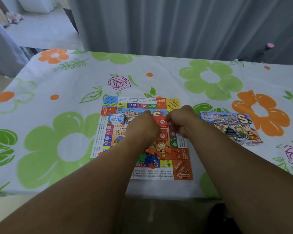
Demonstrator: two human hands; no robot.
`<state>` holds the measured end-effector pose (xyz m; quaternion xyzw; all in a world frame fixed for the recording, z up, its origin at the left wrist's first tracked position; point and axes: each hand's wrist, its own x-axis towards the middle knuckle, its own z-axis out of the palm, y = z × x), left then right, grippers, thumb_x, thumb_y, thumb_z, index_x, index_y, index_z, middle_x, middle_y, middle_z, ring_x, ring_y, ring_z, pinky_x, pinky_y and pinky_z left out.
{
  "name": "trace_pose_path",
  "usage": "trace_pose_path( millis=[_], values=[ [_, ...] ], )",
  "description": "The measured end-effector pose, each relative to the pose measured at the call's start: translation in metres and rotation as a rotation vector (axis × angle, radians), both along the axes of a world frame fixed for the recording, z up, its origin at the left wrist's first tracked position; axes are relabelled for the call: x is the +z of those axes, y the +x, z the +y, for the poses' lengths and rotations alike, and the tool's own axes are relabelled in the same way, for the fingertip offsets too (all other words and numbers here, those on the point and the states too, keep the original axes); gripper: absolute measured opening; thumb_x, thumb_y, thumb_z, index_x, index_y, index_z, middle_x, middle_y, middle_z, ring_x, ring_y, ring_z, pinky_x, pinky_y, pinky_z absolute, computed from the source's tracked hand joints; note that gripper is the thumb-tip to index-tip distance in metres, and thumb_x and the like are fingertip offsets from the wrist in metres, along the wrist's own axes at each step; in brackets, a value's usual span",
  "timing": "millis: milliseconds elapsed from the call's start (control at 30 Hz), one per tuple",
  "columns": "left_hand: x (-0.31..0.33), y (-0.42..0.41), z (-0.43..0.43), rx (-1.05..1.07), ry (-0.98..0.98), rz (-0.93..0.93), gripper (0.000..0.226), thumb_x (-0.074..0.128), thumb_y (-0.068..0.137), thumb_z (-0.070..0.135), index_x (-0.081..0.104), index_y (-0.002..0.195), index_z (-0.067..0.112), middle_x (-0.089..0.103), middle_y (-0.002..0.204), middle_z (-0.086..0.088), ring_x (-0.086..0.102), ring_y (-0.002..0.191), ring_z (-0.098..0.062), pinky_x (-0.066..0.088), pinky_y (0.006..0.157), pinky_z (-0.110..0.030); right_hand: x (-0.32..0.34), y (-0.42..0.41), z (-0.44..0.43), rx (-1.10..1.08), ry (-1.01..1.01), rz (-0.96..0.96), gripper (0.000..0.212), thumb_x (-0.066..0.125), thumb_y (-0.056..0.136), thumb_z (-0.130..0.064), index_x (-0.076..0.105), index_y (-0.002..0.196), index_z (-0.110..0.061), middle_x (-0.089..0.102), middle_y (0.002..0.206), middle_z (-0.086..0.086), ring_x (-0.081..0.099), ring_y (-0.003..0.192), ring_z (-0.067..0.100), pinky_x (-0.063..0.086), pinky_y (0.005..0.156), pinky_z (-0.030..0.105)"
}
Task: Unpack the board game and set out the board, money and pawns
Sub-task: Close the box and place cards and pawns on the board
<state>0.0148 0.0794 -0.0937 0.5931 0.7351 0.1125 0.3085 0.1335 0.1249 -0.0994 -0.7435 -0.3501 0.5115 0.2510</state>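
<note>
The colourful game board (pixel 179 169) lies flat in the middle of the table. On its left part rests a blue-and-white stack of money (pixel 116 118). A heap of orange, blue and green plastic pawns (pixel 150 157) sits near the board's front. My left hand (pixel 142 128) and my right hand (pixel 182 120) hover close together over the board's centre, seen from the back with their fingers curled. The fingertips of my right hand pinch a small stack of red cards (pixel 161 122). My left hand's fingers are hidden behind its back. The game box (pixel 230 127) lies to the right of the board.
A cloth printed with green and orange flowers covers the table (pixel 57 149). Grey curtains (pixel 176 22) hang behind the table's far edge. The near table edge runs just below the board, over my forearms.
</note>
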Motion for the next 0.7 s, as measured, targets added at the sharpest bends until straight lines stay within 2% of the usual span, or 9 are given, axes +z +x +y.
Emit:
trace_pose_path(
  millis=[133, 267, 433, 533, 600, 700],
  values=[
    [-0.001, -0.002, 0.002, 0.008, 0.0, 0.007, 0.034, 0.046, 0.096, 0.02, 0.052, 0.13, 0.015, 0.063, 0.12, -0.008, 0.06, 0.1, -0.026, 0.05, 0.083, -0.037, 0.004, -0.003, -0.002, 0.031, -0.004, -0.03, 0.021, 0.064, 0.086, 0.007, 0.059, 0.106, 0.009, 0.058, 0.069, 0.015, 0.052, 0.039, 0.018, 0.037, 0.033, 0.016],
    [-0.002, -0.002, 0.003, 0.006, -0.001, 0.008, 0.033, 0.045, 0.097, 0.019, 0.052, 0.128, 0.014, 0.063, 0.119, -0.007, 0.054, 0.09, -0.023, 0.045, 0.078, -0.035, 0.004, -0.005, -0.004, 0.053, 0.005, -0.034, 0.017, 0.061, 0.087, 0.009, 0.059, 0.104, 0.008, 0.055, 0.067, 0.013, 0.05, 0.041, 0.018, 0.033, 0.03, 0.014],
    [-0.002, -0.003, 0.003, 0.018, -0.006, -0.012, 0.033, 0.045, 0.097, 0.019, 0.053, 0.129, 0.014, 0.063, 0.118, -0.007, 0.055, 0.091, -0.023, 0.048, 0.079, -0.035, 0.002, -0.01, -0.003, 0.064, 0.038, -0.048, 0.01, 0.062, 0.084, 0.01, 0.059, 0.091, 0.004, 0.068, 0.088, 0.022, 0.064, 0.058, 0.027, 0.042, 0.035, 0.019],
    [-0.001, -0.004, 0.004, 0.017, -0.004, -0.016, 0.034, 0.045, 0.096, 0.017, 0.054, 0.129, 0.014, 0.062, 0.122, -0.008, 0.056, 0.096, -0.025, 0.047, 0.081, -0.035, -0.001, -0.012, -0.001, 0.084, 0.062, -0.083, 0.008, 0.062, 0.086, 0.007, 0.058, 0.085, 0.0, 0.066, 0.081, 0.017, 0.062, 0.057, 0.025, 0.04, 0.035, 0.019],
    [0.0, -0.005, 0.002, 0.014, -0.007, -0.023, 0.034, 0.045, 0.096, 0.016, 0.055, 0.128, 0.013, 0.062, 0.123, -0.009, 0.058, 0.103, -0.027, 0.047, 0.082, -0.035, -0.004, -0.012, 0.0, 0.087, 0.077, -0.104, 0.009, 0.06, 0.086, 0.005, 0.056, 0.082, -0.002, 0.066, 0.079, 0.014, 0.065, 0.061, 0.026, 0.047, 0.042, 0.025],
    [0.003, -0.005, 0.001, 0.042, -0.014, -0.077, 0.032, 0.045, 0.096, 0.013, 0.056, 0.126, 0.012, 0.063, 0.118, -0.01, 0.06, 0.102, -0.028, 0.052, 0.086, -0.038, -0.007, -0.012, 0.0, 0.053, 0.12, -0.137, 0.007, 0.06, 0.084, 0.003, 0.061, 0.09, -0.001, 0.07, 0.087, 0.017, 0.072, 0.072, 0.034, 0.062, 0.063, 0.044]
  ],
)
